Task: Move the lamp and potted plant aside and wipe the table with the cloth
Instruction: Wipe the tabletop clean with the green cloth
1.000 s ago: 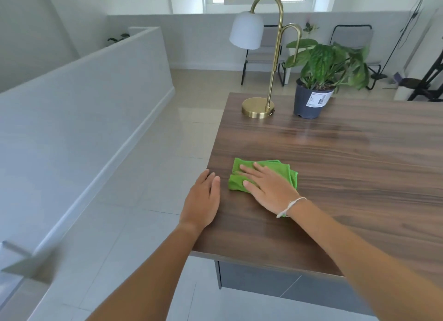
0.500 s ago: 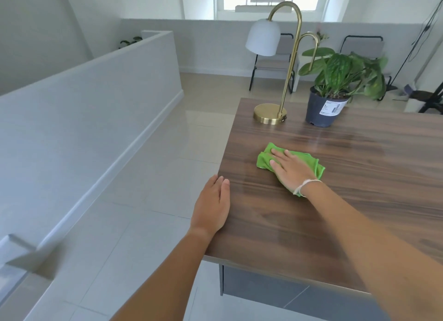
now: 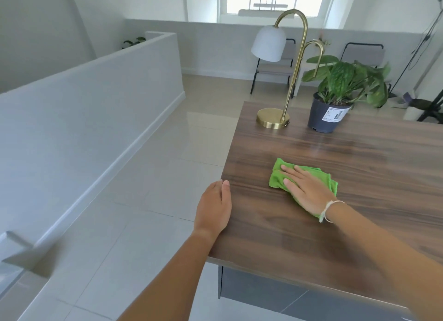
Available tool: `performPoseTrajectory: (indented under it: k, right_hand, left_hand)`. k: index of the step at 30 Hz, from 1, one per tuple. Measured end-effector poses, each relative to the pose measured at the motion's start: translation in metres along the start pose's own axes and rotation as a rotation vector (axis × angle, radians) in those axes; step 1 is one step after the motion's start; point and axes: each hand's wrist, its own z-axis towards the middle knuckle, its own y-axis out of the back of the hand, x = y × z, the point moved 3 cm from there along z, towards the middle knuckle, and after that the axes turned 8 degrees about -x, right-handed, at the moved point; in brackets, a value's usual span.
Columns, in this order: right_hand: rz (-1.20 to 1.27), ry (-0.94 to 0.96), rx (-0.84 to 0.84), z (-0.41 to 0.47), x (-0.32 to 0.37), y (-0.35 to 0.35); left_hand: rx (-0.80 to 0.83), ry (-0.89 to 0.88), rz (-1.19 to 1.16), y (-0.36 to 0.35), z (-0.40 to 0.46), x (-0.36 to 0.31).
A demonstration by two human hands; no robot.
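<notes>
My right hand (image 3: 309,191) lies flat, fingers spread, pressed palm-down on the folded green cloth (image 3: 278,176), which sits on the wooden worktop (image 3: 359,176) near its left edge. My left hand (image 3: 213,210) is open too, gripping nothing, resting on the worktop's left edge with the fingers together. At the far end stand the brass lamp (image 3: 273,118) with its white shade and, just beside it to the right, the potted plant (image 3: 328,114) in a dark pot, well apart from the cloth.

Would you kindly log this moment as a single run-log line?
right hand flat on green cloth, wiping table | left hand on table edge | lamp, potted plant at far corner
</notes>
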Motion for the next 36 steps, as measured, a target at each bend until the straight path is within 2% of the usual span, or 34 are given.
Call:
performPoseTrajectory:
  k: [3, 7, 11, 16, 17, 19, 21, 22, 24, 26, 28, 30, 33, 36]
  right_hand:
    - [-0.077, -0.069, 0.01, 0.048, 0.018, -0.012]
    - [-0.087, 0.016, 0.024, 0.087, 0.07, -0.038]
    - [-0.029, 0.14, 0.056, 0.063, 0.095, -0.049]
    - [0.016, 0.135, 0.119, 0.011, 0.079, -0.035]
    - [0.108, 0.102, 0.138, 0.005, 0.077, -0.028]
    - [0.44, -0.01, 0.111, -0.003, 0.073, -0.006]
    - [0.666, -0.114, -0.032, -0.013, 0.058, 0.017]
    - [0.68, -0.162, -0.124, -0.019, 0.043, 0.026]
    - [0.54, -0.243, -0.243, -0.033, 0.005, 0.036]
    - [0.24, -0.303, -0.205, -0.049, -0.035, 0.036]
    - [-0.023, -0.328, -0.126, -0.061, -0.063, 0.031]
    - [-0.137, -0.306, -0.11, -0.064, -0.073, 0.028]
    - [-0.176, -0.282, -0.105, -0.062, -0.073, 0.027]
    - [-0.2, -0.271, -0.108, -0.062, -0.076, 0.025]
  left_hand:
    - [-0.014, 0.01, -0.014, 0.0, 0.001, 0.002]
    - [-0.054, 0.008, -0.03, 0.002, 0.003, 0.003]
    - [-0.053, 0.026, -0.025, 0.004, 0.004, 0.007]
    - [-0.106, 0.016, 0.008, 0.004, 0.005, 0.008]
    - [-0.122, -0.001, 0.028, 0.005, 0.007, 0.007]
    - [-0.143, -0.05, 0.064, 0.005, 0.016, 0.001]
    - [-0.128, -0.092, 0.124, -0.001, 0.028, -0.01]
    - [-0.099, -0.122, 0.165, -0.005, 0.033, -0.018]
    - [0.019, -0.204, 0.249, -0.02, 0.037, -0.039]
    - [0.205, -0.283, 0.355, -0.043, 0.033, -0.058]
    - [0.407, -0.331, 0.581, -0.069, 0.027, -0.067]
    - [0.558, -0.312, 0.814, -0.092, 0.026, -0.064]
    - [0.638, -0.21, 0.915, -0.108, 0.033, -0.061]
    - [0.629, -0.152, 0.934, -0.117, 0.05, -0.058]
